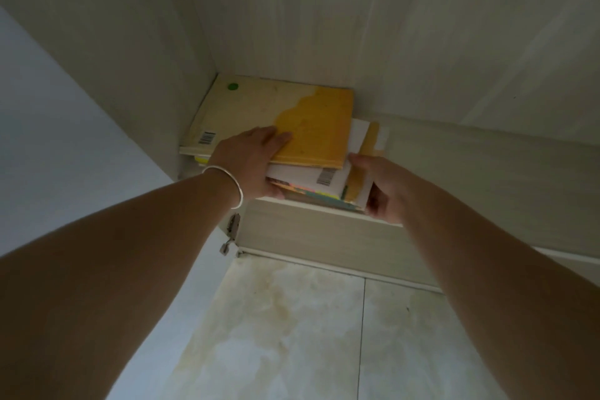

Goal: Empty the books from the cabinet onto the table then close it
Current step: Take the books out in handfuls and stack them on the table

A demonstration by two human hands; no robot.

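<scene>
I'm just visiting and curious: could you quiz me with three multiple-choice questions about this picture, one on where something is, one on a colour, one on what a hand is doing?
1. Where does the stack of books lie?
A. on the floor
B. on the cabinet shelf, in its left back corner
C. on a table

2. What colour is the round sticker on the top book?
A. green
B. red
C. blue

3. What is the left hand doing?
A. hanging idle
B. gripping the hinge
C. resting flat on the top book, thumb under the stack's edge

Answers: B, the stack sits on the shelf against the cabinet's walls; A, the dot is plainly green; C, its fingers lie straight on the yellow cover, while the right hand grips the stack's right edge.
</scene>
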